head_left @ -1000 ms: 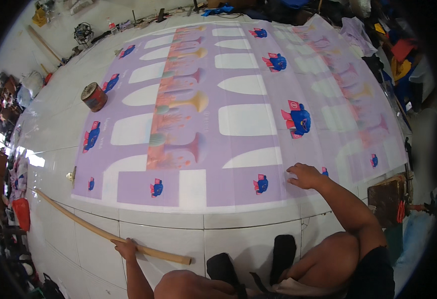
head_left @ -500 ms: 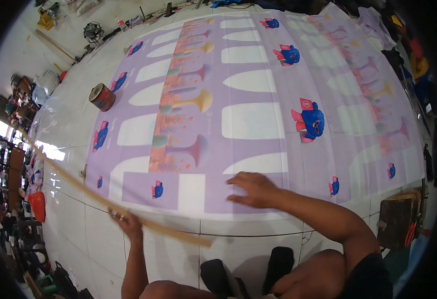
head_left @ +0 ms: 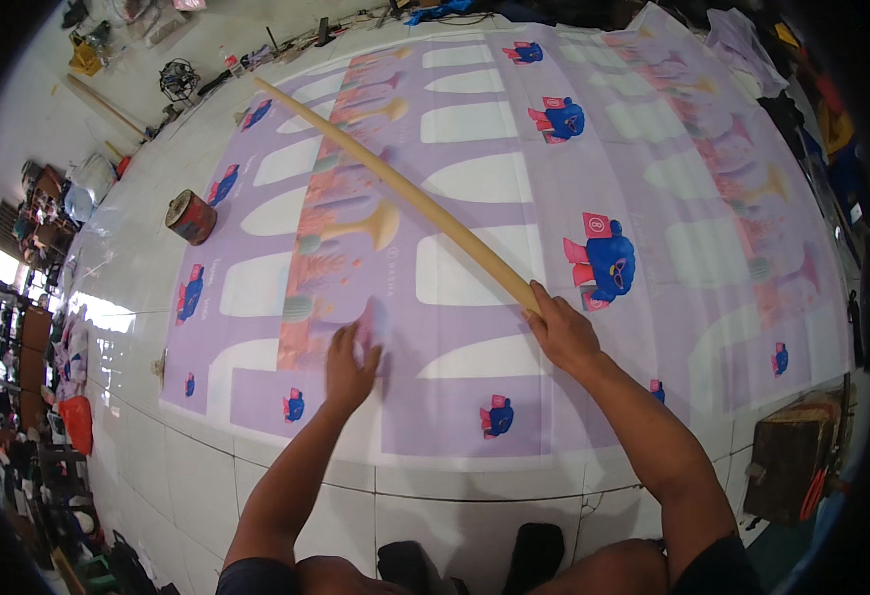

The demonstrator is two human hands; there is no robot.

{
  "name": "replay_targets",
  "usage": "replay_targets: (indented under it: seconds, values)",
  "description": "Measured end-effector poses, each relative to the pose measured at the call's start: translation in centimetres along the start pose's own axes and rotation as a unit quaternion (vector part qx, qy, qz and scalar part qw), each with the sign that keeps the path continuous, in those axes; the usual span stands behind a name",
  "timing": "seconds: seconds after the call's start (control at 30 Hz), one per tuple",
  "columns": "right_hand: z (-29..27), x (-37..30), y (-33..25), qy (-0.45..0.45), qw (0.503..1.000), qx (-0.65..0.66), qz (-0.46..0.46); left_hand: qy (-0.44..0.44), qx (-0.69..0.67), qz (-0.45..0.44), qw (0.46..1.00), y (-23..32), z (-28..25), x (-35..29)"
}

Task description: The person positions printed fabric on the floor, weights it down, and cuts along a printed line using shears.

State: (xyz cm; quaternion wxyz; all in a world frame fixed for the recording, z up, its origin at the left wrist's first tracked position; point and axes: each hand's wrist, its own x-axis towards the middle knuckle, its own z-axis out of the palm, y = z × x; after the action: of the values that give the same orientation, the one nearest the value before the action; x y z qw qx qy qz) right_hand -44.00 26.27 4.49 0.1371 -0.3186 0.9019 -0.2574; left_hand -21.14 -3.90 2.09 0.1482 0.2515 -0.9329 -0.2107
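In the head view, my 2 arms (head_left: pixel 296 481) reach forward from the near side. My right hand (head_left: pixel 560 329) grips the near end of a wooden pole (head_left: pixel 410 192), which slants over the purple sheet (head_left: pixel 445 412) toward the far left. My left hand (head_left: pixel 352 370) is empty, fingers spread and bent; I cannot tell whether it touches the sheet. A rusty can (head_left: pixel 191 220) stands by the sheet's left edge.

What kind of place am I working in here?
Probably a workshop, perhaps for fabric or print work: a large printed sheet covers much of the tiled floor, your right hand holds a long pole over it, and piled goods crowd the left side.
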Motion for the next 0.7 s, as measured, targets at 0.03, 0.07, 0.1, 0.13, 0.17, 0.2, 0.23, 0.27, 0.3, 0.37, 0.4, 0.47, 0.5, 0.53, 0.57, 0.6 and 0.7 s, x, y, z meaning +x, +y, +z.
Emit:
replay_targets:
  seconds: [0.03, 0.07, 0.1, 0.13, 0.17, 0.2, 0.23, 0.27, 0.3, 0.37, 0.4, 0.47, 0.5, 0.53, 0.57, 0.6, 0.7]
  values:
    - [-0.2, 0.5, 0.4, -0.008, 1.0, -0.013, 0.003, 0.011, 0.07, 0.003, 0.997, -2.8, -0.3, -1.4]
    - [0.2, 0.9, 0.5, -0.019, 1.0, -0.023, 0.006, 0.02, 0.069, -0.035, 0.997, -4.9, -1.3, -3.0]
    - [0.7, 1.3, 0.5, -0.031, 0.999, -0.033, 0.008, 0.033, 0.092, -0.111, 0.989, -6.6, -2.3, -4.9]
    - [0.6, 2.0, 1.1, -0.009, 0.998, -0.057, 0.007, 0.021, 0.119, -0.146, 0.982, -7.3, -2.4, -6.1]
    - [1.1, 2.8, 2.0, 0.013, 0.996, -0.083, 0.006, 0.001, 0.129, -0.179, 0.975, -7.4, -2.4, -6.8]
    - [1.9, 3.5, 2.3, 0.031, 0.994, -0.101, -0.001, -0.015, 0.136, -0.189, 0.972, -7.9, -2.9, -7.9]
    - [2.8, 3.9, 1.9, 0.037, 0.994, -0.103, -0.004, -0.028, 0.149, -0.202, 0.968, -8.7, -3.9, -9.1]
    - [3.4, 4.4, 1.5, 0.046, 0.993, -0.109, -0.006, -0.042, 0.156, -0.211, 0.964, -9.0, -4.4, -9.6]
    - [3.8, 4.7, 1.3, 0.055, 0.992, -0.117, -0.008, -0.05, 0.135, -0.212, 0.966, -9.4, -4.7, -10.0]
    - [4.6, 5.3, 1.3, 0.054, 0.992, -0.112, 0.013, -0.063, 0.097, -0.221, 0.968, -9.7, -5.3, -11.1]
    - [4.8, 5.6, 1.4, 0.054, 0.992, -0.111, 0.023, -0.056, 0.09, -0.215, 0.971, -9.9, -5.1, -11.5]
    - [4.6, 6.4, 1.6, 0.075, 0.989, -0.119, 0.044, -0.043, 0.076, -0.198, 0.976, -10.1, -4.7, -11.9]
    - [4.6, 6.5, 1.7, 0.086, 0.987, -0.122, 0.055, -0.053, 0.076, -0.207, 0.974, -10.2, -4.9, -12.0]
    - [4.6, 6.6, 2.0, 0.096, 0.986, -0.12, 0.061, -0.061, 0.073, -0.213, 0.972, -10.1, -4.9, -11.8]
    - [4.8, 6.7, 2.4, 0.107, 0.985, -0.118, 0.068, -0.07, 0.07, -0.217, 0.971, -9.9, -4.8, -11.5]
    - [4.9, 6.7, 2.9, 0.119, 0.983, -0.115, 0.075, -0.074, 0.078, -0.215, 0.971, -9.8, -4.7, -11.5]
    - [4.8, 5.8, 4.8, 0.165, 0.975, -0.11, 0.096, -0.081, 0.085, -0.213, 0.97, -9.7, -4.5, -11.3]
